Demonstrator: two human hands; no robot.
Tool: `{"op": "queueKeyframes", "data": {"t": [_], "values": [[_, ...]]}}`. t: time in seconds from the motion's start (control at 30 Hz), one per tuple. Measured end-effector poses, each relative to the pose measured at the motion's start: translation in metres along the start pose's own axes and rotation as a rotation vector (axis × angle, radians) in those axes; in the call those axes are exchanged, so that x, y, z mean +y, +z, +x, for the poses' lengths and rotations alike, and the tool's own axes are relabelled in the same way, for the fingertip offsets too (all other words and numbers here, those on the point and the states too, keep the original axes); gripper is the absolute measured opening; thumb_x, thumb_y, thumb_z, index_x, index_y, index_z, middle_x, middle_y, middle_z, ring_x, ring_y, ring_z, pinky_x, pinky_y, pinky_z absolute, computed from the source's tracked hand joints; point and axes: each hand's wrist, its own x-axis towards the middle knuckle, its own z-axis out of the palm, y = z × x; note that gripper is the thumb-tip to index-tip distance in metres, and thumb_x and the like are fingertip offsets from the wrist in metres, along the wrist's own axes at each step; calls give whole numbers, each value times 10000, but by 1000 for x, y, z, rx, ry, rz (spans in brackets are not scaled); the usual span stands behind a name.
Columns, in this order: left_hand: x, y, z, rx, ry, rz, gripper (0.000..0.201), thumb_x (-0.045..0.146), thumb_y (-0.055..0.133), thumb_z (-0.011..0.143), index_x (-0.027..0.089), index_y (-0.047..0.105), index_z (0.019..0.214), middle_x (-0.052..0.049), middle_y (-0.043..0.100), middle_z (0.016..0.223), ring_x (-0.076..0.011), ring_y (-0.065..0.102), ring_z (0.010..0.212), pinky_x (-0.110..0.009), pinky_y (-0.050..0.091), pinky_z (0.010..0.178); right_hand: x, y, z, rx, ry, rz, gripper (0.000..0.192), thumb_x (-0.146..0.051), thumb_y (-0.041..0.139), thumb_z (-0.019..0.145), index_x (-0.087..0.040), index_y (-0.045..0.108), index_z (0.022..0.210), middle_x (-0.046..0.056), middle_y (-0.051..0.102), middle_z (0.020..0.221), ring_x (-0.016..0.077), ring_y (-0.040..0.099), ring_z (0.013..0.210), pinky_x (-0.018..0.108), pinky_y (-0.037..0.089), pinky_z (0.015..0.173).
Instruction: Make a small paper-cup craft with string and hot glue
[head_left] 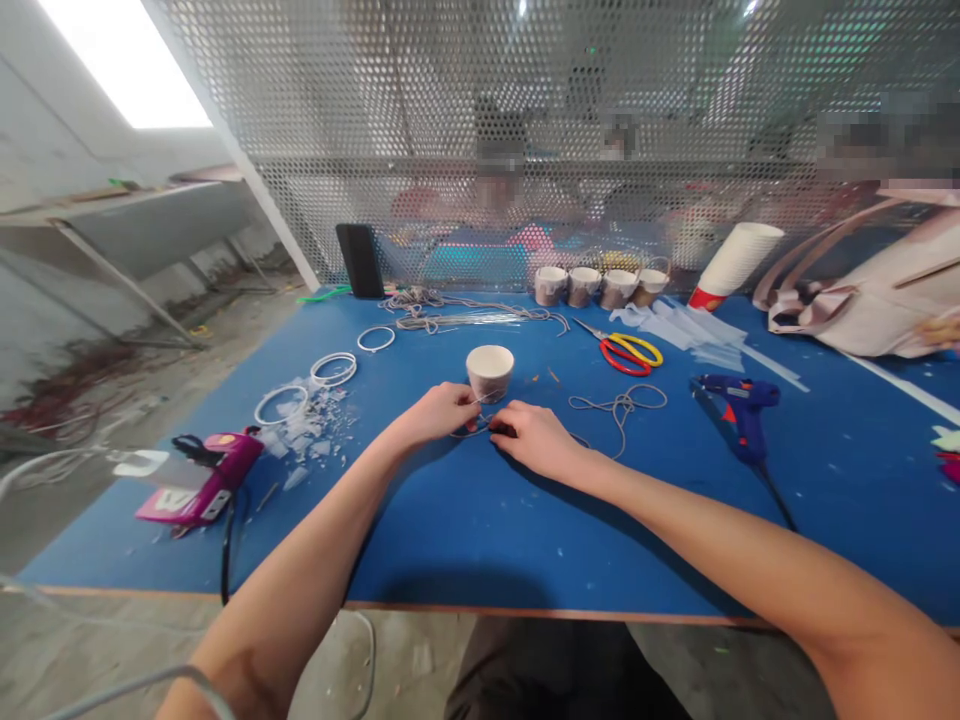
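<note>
A small paper cup (490, 374) stands upright on the blue table, just beyond my two hands. My left hand (450, 410) is at the cup's near left side, its fingertips pinched on a thin grey cord (471, 433). Opposite it, my right hand (531, 432) has its fingers curled down around the same cord, low over the table. The cord's loose length (624, 405) trails off in loops to the right. Fingers partly cover the stretch of cord between the hands, so its exact course there is hidden.
White rings (334, 370) and scraps lie left, near a magenta power strip (199, 490). Scissors (630, 353), a blue glue gun (742, 410) and translucent strips (694, 330) lie right. Several covered cups (583, 287), stacked paper cups (739, 262) and a phone-like black slab (360, 262) line the mesh partition (420, 120).
</note>
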Motion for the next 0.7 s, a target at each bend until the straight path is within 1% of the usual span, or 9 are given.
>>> {"op": "queueKeyframes", "data": {"t": [0.23, 0.37, 0.47, 0.57, 0.63, 0.7], "values": [[-4, 1, 4, -19, -13, 51, 213, 328, 492, 715, 191, 593, 587, -33, 696, 644, -177, 586, 613, -265, 411, 582, -3, 2, 11, 1, 95, -17, 138, -268, 622, 881, -252, 723, 974, 35, 727, 950, 228, 670, 879, 280, 441, 686], [-7, 3, 6, -22, -12, 71, 197, 308, 475, 709, 199, 574, 579, -21, 687, 630, -181, 593, 622, -266, 414, 597, -1, 1, 16, -11, 142, 18, 127, -220, 579, 888, -231, 705, 887, 46, 730, 958, 232, 669, 896, 274, 426, 690], [-8, 5, 7, -19, -7, 85, 171, 284, 473, 708, 207, 556, 580, -13, 679, 631, -186, 607, 658, -265, 417, 630, 6, -6, 14, -20, 187, 71, 161, -186, 511, 915, -201, 662, 862, 57, 719, 890, 200, 666, 827, 258, 417, 677], [-6, 5, 7, -17, 1, 95, 162, 269, 479, 713, 214, 538, 573, -4, 669, 628, -186, 609, 674, -266, 412, 651, 19, -23, -3, -44, 231, 123, 186, -188, 446, 935, -184, 603, 836, 37, 673, 734, 165, 637, 676, 249, 410, 628], [-5, 5, 7, -9, 5, 96, 159, 249, 481, 711, 218, 527, 562, 1, 660, 614, -186, 603, 668, -269, 402, 652, 30, -39, -26, -62, 263, 146, 195, -200, 423, 931, -191, 556, 789, 13, 621, 644, 156, 602, 602, 250, 400, 590], [-4, 5, 6, 1, 7, 88, 160, 224, 485, 703, 221, 520, 547, 6, 642, 586, -185, 591, 647, -273, 391, 646, 40, -55, -56, -82, 293, 166, 216, -231, 402, 927, -204, 509, 740, -9, 570, 581, 152, 571, 564, 249, 390, 560]]}}
